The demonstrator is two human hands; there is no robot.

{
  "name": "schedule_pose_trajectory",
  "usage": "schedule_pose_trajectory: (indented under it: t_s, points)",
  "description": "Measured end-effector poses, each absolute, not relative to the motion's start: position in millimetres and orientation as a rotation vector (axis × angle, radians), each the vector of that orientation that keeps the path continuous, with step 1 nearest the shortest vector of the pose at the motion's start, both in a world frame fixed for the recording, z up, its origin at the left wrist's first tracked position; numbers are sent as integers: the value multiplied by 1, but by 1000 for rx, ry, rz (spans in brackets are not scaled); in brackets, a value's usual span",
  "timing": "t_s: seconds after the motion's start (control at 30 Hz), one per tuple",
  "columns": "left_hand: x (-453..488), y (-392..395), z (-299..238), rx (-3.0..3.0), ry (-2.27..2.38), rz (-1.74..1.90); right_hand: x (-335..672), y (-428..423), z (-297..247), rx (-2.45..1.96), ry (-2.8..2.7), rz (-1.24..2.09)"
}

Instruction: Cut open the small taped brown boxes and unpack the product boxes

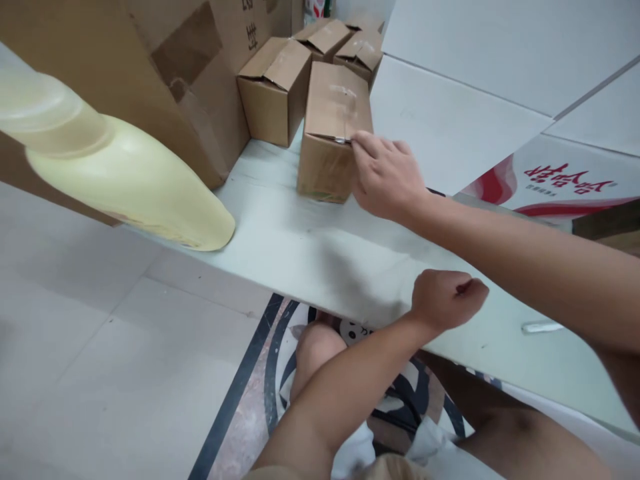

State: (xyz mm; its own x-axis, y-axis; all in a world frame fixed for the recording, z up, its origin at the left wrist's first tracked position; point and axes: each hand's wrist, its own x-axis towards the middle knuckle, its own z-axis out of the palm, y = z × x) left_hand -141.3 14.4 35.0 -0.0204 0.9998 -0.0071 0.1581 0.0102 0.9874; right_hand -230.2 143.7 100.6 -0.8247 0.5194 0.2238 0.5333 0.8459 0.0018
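A small taped cardboard box (pixel 327 113) stands on the white table (pixel 300 233) in front of me. My right hand (pixel 387 177) reaches across to the box's right side, with its fingers closed on the top right edge. My left hand (pixel 445 299) hovers over the table's near edge, curled into a fist with nothing showing in it. It touches neither the box nor anything else that I can see.
A pale yellow plastic bottle (pixel 130 180) lies at the table's left edge. Behind the box stand several more small boxes (pixel 273 90) and a large carton (pixel 165 73). White boards (pixel 450 127) and a red-printed carton (pixel 560 183) lie to the right. A small white object (pixel 543 327) rests near the table's edge.
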Motion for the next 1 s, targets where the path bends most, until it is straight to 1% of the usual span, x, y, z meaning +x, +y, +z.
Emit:
schedule_pose_trajectory:
  t_s: [0.13,0.2,0.27,0.37,0.5,0.57,0.6,0.67,0.77,0.83,0.9,1.0]
  points:
    - [-145,9,34,1534,1492,1144,-169,124,108,-953,-2829,-25]
    - [-154,5,34,1635,1581,1262,-134,119,109,-977,-2844,4]
    - [-164,3,33,1691,1652,1480,-93,116,108,-997,-2853,26]
    - [-178,6,33,1859,1689,1922,-24,108,97,-1016,-2795,-17]
    - [-184,16,36,2045,1526,2478,70,89,64,-1075,-2610,-344]
    - [-187,20,37,1984,1507,2628,109,75,47,-1179,-2442,-485]
    - [-190,21,37,1943,1531,2674,125,68,40,-1270,-2357,-503]
    - [-199,21,37,1844,1600,2705,151,53,31,-1620,-2196,-419]
    - [-218,23,32,1518,1541,2661,178,33,24,-2191,-1953,-133]
    - [-233,31,25,1209,1431,2566,192,26,21,-2353,-1839,19]
    - [-248,44,15,1093,1298,2337,201,25,16,-2411,-1760,153]
    - [-265,64,2,1264,921,1856,205,34,6,-2446,-1664,322]
